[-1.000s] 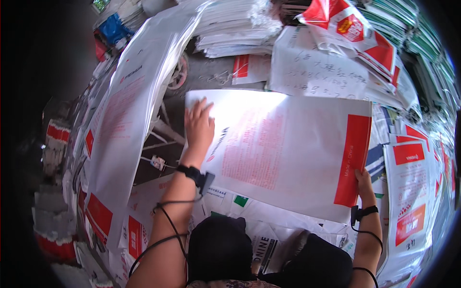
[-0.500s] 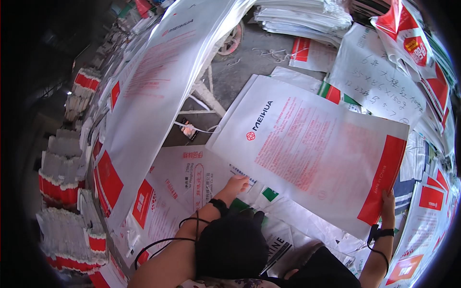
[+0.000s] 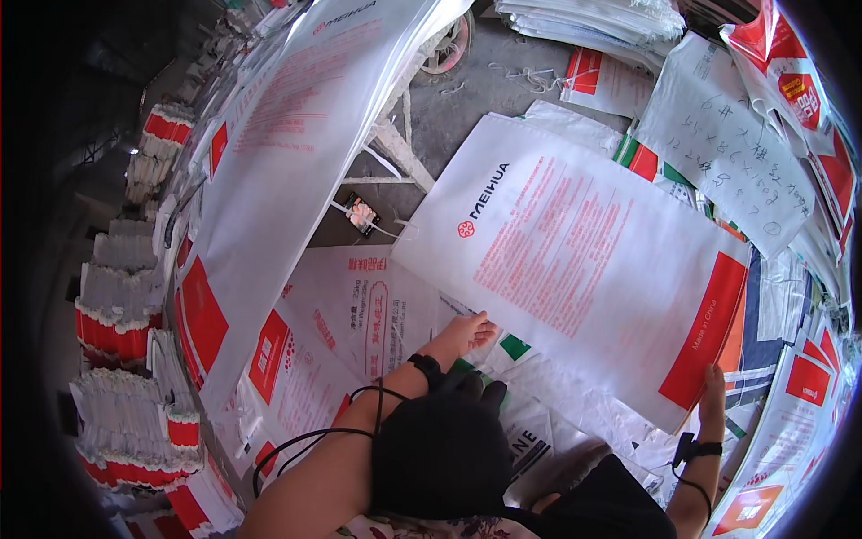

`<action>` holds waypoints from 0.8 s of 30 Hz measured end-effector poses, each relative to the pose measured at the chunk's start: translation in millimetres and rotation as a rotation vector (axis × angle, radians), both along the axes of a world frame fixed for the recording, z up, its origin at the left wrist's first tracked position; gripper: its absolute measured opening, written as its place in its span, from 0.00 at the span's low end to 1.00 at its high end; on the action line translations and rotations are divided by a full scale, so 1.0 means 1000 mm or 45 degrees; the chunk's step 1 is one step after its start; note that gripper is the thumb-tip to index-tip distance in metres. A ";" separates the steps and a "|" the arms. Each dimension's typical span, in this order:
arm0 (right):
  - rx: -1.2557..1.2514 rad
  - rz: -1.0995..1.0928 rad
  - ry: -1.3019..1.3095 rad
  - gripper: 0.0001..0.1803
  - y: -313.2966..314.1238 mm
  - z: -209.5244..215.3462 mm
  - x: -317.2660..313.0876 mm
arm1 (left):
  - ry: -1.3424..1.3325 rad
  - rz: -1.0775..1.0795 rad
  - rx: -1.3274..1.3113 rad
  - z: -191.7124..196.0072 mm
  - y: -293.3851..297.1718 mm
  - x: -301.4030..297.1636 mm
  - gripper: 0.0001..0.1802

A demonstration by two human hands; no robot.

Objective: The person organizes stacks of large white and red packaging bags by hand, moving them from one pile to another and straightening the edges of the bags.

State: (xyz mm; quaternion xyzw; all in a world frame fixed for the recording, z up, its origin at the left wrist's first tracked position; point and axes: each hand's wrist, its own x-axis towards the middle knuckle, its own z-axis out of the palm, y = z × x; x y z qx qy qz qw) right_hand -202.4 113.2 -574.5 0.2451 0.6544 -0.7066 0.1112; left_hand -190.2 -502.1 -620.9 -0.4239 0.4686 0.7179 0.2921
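L hand [image 3: 465, 335] pinched sack [image 3: 575, 260] at near edge, R hand [image 3: 714, 395] gripped its red corner, sack flat on pile; weak L pinch could've let it slide off.

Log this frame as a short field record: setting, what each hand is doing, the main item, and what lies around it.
setting: floor covered with flat printed sacks, seen from above
main item: large white sack with red print and a red band at one end, lying flat
left hand: on the sack's near edge, fingers bent over it
right hand: at the sack's red-band corner; grip cannot be told
under it: more white and red sacks
left side: long hanging sack sheet, bundled sack stacks
floor: small phone on a cable
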 end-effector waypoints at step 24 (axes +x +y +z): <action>0.322 -0.273 -0.134 0.16 -0.004 -0.055 0.056 | -0.080 -0.566 -0.650 0.013 -0.036 -0.055 0.24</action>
